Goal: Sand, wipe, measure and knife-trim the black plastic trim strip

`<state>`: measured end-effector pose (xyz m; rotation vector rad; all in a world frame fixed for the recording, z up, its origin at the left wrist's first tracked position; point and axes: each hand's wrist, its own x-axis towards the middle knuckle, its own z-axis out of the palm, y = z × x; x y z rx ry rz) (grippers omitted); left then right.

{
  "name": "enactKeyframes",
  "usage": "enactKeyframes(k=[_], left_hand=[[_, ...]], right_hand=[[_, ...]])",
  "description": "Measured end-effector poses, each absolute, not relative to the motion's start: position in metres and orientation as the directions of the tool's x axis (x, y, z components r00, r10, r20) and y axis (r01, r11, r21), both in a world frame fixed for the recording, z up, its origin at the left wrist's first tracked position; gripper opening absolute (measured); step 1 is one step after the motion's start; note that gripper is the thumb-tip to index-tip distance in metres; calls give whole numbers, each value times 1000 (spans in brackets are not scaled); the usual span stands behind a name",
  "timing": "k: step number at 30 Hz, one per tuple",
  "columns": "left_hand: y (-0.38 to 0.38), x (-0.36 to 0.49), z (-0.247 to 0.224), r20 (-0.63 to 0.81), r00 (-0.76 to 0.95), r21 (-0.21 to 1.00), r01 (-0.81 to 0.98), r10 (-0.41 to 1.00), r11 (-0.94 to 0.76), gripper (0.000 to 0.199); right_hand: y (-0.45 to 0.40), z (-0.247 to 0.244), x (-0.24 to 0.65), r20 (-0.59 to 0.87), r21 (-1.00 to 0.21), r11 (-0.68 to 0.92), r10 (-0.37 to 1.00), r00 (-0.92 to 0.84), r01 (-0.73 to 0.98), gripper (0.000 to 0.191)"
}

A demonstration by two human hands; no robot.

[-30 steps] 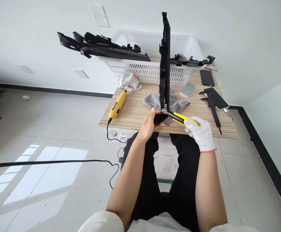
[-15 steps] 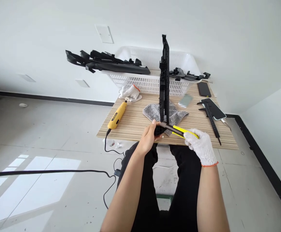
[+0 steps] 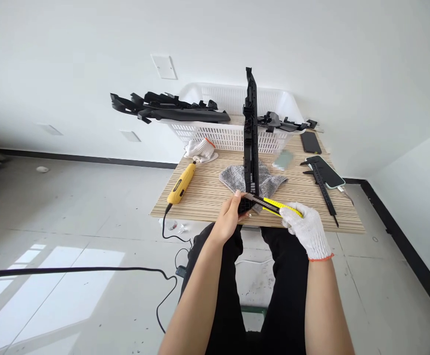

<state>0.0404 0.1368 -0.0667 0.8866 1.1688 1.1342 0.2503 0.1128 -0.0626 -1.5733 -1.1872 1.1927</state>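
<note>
My bare left hand [image 3: 229, 217] grips the near end of a long black plastic part [image 3: 251, 143], which points away from me over the table and in front of a white basket. In my right hand [image 3: 304, 222], wearing a white knit glove, is a yellow-and-black utility knife [image 3: 274, 205]. Its blade is out and crosses the near end of the part, close to my left thumb; whether it touches the plastic I cannot tell. Beneath the part lies a crumpled grey cloth [image 3: 232, 176].
The white basket [image 3: 215, 135] holds several black plastic parts [image 3: 189, 114] jutting past its rim. A yellow corded rotary tool [image 3: 181, 184] and a white glove [image 3: 201, 149] lie left. Right are a caliper [image 3: 324, 190] and two phones [image 3: 311, 142]. The table [image 3: 207, 197] ends near my knees.
The whole scene sits slightly lower in view, as my head has tilted up a little. Both hands keep their hold, and the knife stays at the near end of the part.
</note>
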Motion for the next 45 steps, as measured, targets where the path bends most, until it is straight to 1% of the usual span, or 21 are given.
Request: enactKeyframes(k=[5,8,11,15,17,22,24,27,30,34,36,38,45], left_hand=[[137,40,-69,-211,22,956,-204,977,211,59],[136,40,-70,-217,9,955,-204,976,214,59],[136,40,-69,-209,4,959,-197,978,206,60],[136,41,-68,-226,-14,956,-193,974,219,60],[136,41,-68,-221,-16,956,-201,975,214,59],[135,41,-67,-200,-1,964,-179,980,196,60],[136,40,-68,-205,-10,963,-180,979,200,59],[136,40,-69,-228,-22,956,-193,973,220,56],[136,40,-70,-215,-15,958,-197,977,208,56],[135,41,-68,-213,-10,957,-206,977,206,56],[135,41,-67,-214,-17,956,-209,977,206,56],[135,42,-66,-208,-17,958,-206,978,200,55],[136,42,-65,-170,16,963,-208,985,169,56]], right_hand=[[111,-62,250,-205,-945,-221,975,91,239,35],[111,-61,249,-186,-956,-207,976,118,208,36],[111,-61,249,-205,-951,-221,974,94,216,37],[112,-61,249,-202,-958,-221,972,117,185,37],[112,-61,249,-214,-951,-230,972,98,208,36],[111,-60,249,-200,-952,-224,971,127,207,37],[111,-60,248,-206,-947,-227,972,112,226,37],[109,-58,248,-190,-955,-214,973,132,204,36],[108,-55,248,-217,-941,-235,971,99,242,34],[107,-55,248,-210,-951,-234,969,132,205,35],[107,-56,248,-214,-946,-234,971,111,223,35],[107,-57,248,-204,-944,-231,970,133,237,35],[108,-57,247,-174,-957,-209,968,178,200,32]])
